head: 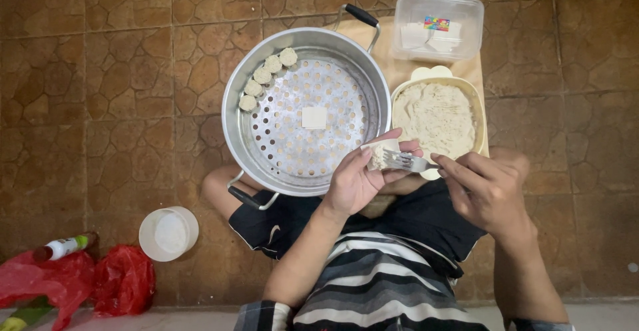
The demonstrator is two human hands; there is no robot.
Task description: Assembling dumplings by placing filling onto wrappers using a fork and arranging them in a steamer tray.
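My left hand cups a small dumpling wrapper with pale filling in it. My right hand holds a metal fork whose tines press into that filling. Both hands hover just below the rim of a round metal steamer pot with a perforated tray. Several finished dumplings line the tray's upper left edge, and a flat square wrapper lies in its middle. A cream bowl of pale minced filling sits to the right of the pot.
A clear plastic box of wrappers stands at the top right on a wooden board. On the tiled floor at lower left are a white round container, a small bottle and red plastic bags.
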